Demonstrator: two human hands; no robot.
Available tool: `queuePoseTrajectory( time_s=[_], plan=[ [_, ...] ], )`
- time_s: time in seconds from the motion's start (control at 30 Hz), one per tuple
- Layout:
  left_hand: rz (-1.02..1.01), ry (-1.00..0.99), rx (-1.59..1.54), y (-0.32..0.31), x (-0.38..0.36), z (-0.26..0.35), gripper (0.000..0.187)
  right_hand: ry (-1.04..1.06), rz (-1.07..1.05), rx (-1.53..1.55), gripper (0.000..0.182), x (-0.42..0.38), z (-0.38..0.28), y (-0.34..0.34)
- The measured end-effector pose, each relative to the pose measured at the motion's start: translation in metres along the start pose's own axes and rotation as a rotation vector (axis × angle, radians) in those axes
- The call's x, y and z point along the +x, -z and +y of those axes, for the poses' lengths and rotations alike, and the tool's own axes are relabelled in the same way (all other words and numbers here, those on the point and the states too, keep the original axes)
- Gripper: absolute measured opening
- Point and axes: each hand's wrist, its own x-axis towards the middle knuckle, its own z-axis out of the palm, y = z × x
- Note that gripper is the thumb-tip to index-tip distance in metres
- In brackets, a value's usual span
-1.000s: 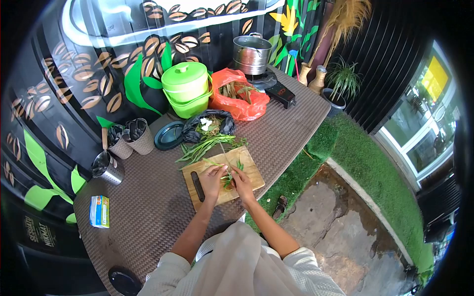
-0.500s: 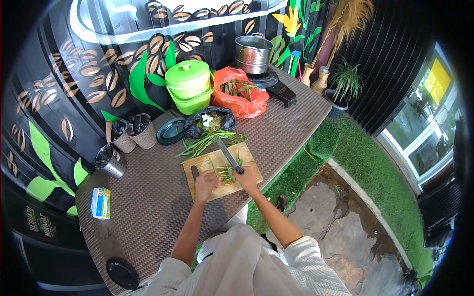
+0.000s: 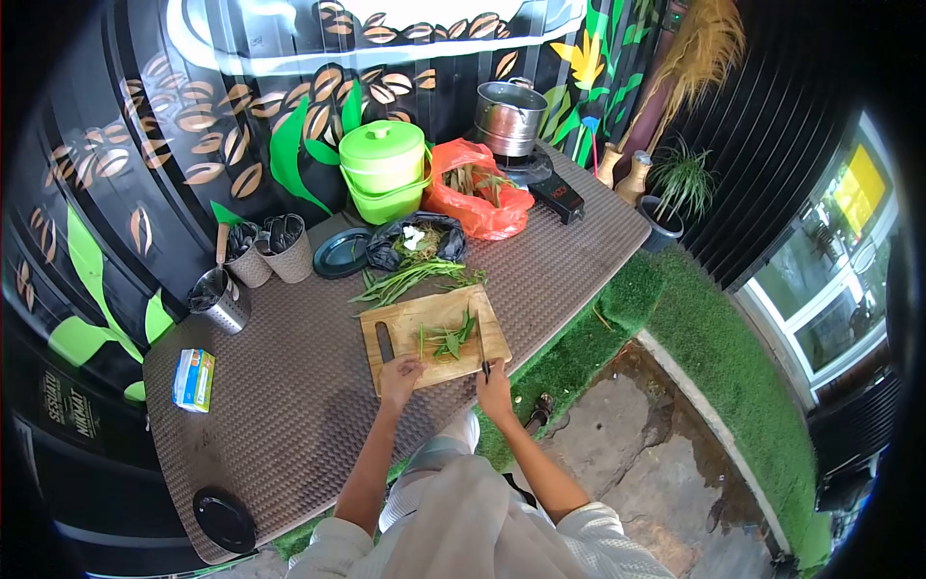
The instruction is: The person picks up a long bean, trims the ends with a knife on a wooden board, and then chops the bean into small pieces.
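Observation:
My right hand [image 3: 494,384] grips a kitchen knife [image 3: 481,340] by its black handle, the blade pointing away from me over the right side of a wooden cutting board [image 3: 405,314]. Cut green leaves and stems [image 3: 451,340] lie on the board, left of the blade. At the board's near left edge is my left hand [image 3: 400,376], its fingers drawn together close to a thin green stem [image 3: 422,340]. Whether they pinch anything is too small to see. Beyond the board lies a bunch of long green stems [image 3: 410,282].
Behind the stems sit a black plastic bag [image 3: 383,253] of scraps, a dark plate [image 3: 340,253], an orange bag [image 3: 492,220] and a green lidded bucket [image 3: 386,159]. A steel pot [image 3: 509,118] stands on a portable stove [image 3: 555,198]. Utensil cups [image 3: 287,256] and a tissue pack [image 3: 193,379] are left.
My right hand has drawn the knife toward me and right, turning the blade more directly away from me. My left hand has shifted slightly toward the near board edge, and the view has tilted a little.

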Motion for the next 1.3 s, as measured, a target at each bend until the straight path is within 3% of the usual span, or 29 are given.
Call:
queuePoseTrajectory(
  time_s=[0.1, 0.23, 0.3, 0.5, 0.53, 0.67, 0.73, 0.77, 0.83, 1.3],
  plan=[
    [0.030, 0.051, -0.021, 0.002, 0.001, 0.006, 0.030, -0.030, -0.082, -0.067, 0.029, -0.002, -0.012, -0.016],
    [0.048, 0.054, -0.009, 0.007, 0.004, 0.008, 0.030, 0.089, -0.195, -0.062, 0.028, 0.000, -0.020, -0.042],
    [0.062, 0.078, -0.013, 0.010, 0.001, 0.011, 0.030, 0.151, -0.182, -0.042, 0.027, 0.001, -0.022, -0.048],
    [0.039, 0.024, 0.063, 0.015, 0.004, 0.009, 0.029, 0.012, -0.103, 0.045, 0.022, -0.007, -0.035, -0.032],
    [0.010, -0.025, 0.066, 0.016, 0.005, 0.005, 0.029, 0.116, -0.066, 0.060, 0.021, -0.008, -0.024, -0.036],
    [-0.056, 0.016, -0.060, 0.010, 0.003, 0.021, 0.028, 0.120, -0.048, 0.018, 0.021, -0.009, -0.021, -0.037],
    [-0.101, -0.068, -0.106, 0.008, 0.004, 0.023, 0.027, -0.235, -0.179, 0.401, 0.023, -0.011, -0.044, -0.026],
    [-0.105, -0.068, -0.106, 0.007, 0.005, 0.023, 0.027, -0.237, -0.175, 0.401, 0.023, -0.010, -0.056, -0.023],
    [-0.170, -0.111, -0.142, 0.006, 0.008, 0.025, 0.026, -0.275, -0.179, 0.719, 0.024, -0.005, -0.073, -0.017],
    [-0.381, -0.103, -0.113, -0.001, 0.011, 0.039, 0.031, -0.227, -0.173, 0.745, 0.016, 0.007, -0.093, -0.015]
  ],
)
